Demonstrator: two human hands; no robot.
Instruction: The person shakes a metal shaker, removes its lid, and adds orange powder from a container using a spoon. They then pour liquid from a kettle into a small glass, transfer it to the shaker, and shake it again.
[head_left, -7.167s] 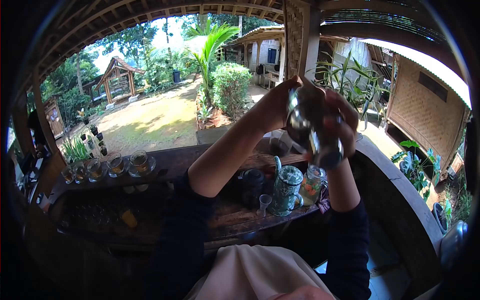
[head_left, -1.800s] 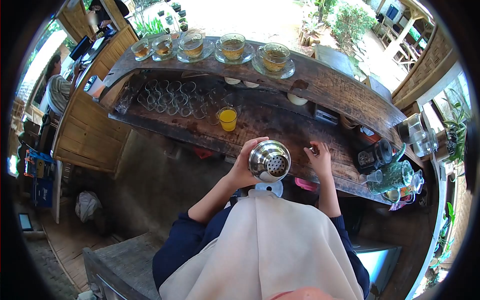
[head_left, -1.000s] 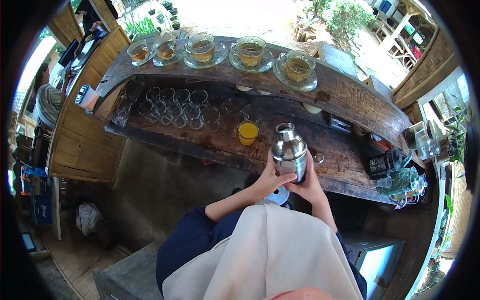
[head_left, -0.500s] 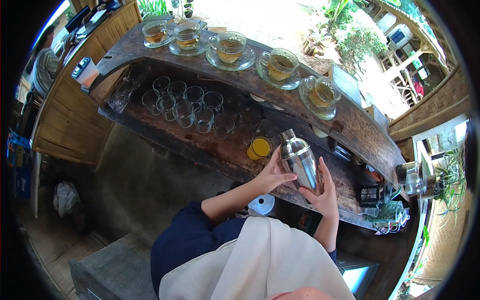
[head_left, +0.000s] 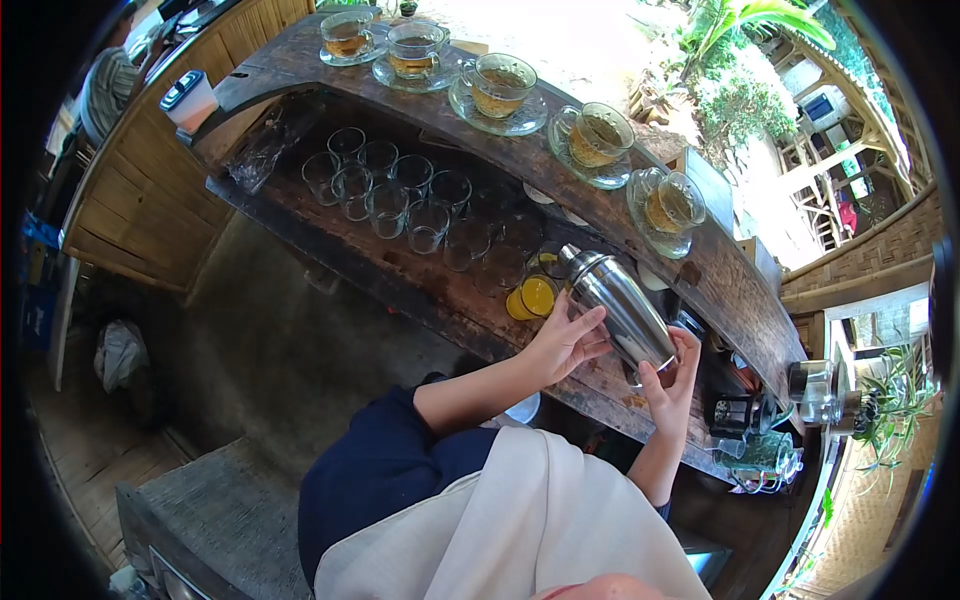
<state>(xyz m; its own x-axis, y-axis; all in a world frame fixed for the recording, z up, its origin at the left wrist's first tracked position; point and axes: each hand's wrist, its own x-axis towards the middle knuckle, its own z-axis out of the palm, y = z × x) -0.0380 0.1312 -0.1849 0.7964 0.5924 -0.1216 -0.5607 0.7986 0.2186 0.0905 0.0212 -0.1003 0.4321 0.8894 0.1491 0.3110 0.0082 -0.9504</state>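
Observation:
A silver cocktail shaker (head_left: 622,308) is tilted above the wooden counter, its capped top pointing up and left. My left hand (head_left: 572,345) touches its side near the upper part, with the fingers partly spread. Around its lower end, the fingers and thumb of my right hand (head_left: 674,378) are wrapped. Just left of the shaker, a glass of yellow-orange liquid (head_left: 531,298) stands on the counter. Several empty clear glasses (head_left: 388,208) are grouped farther left on the same lower surface.
Along the raised wooden ledge (head_left: 455,115) stand several glass cups of tea (head_left: 500,86) on saucers. A lidded container (head_left: 189,101) sits at its left end. On the right are a glass jar (head_left: 766,458) and a plant (head_left: 893,395). A person (head_left: 110,85) is at the far left.
The shaker has been tilted further and raised slightly, with more of its body showing. My right hand has shifted to its lower end, and my left fingers have loosened. The view has turned slightly.

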